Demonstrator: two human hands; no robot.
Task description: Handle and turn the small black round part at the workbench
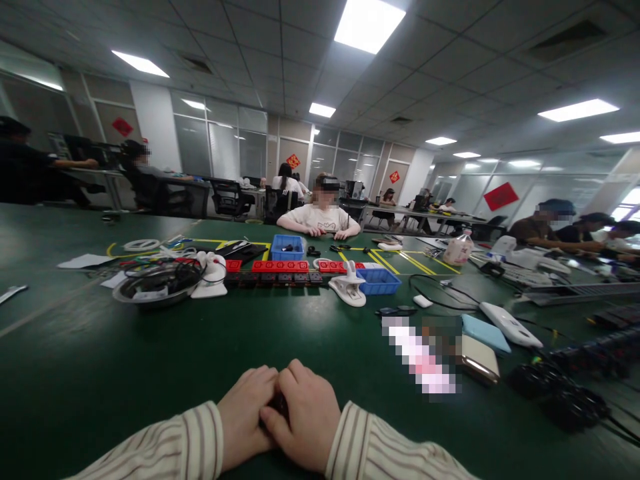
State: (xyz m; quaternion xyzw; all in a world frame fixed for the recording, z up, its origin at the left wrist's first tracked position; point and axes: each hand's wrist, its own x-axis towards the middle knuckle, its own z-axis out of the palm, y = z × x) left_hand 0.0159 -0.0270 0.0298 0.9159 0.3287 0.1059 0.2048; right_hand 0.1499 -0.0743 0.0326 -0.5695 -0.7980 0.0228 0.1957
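My left hand (249, 410) and my right hand (311, 415) rest together at the near edge of the green table (165, 360), sleeves striped. Both are closed, with curled fingers and the two hands touching. A dark patch shows in the gap between them; whether it is a small object or shadow I cannot tell. Beyond them stand a white clip (349, 288), a row of red blocks (281, 266) above black ones, and a blue tray (379, 281). A metal bowl (145, 293) of cables lies to the left.
A second blue tray (287, 239) is farther back, before a seated person (320, 217). On the right lie a light blue case (485, 333), a cream power bank (479, 360), a white device (510, 325) and black cables (560, 393). A bottle (458, 249) stands behind.
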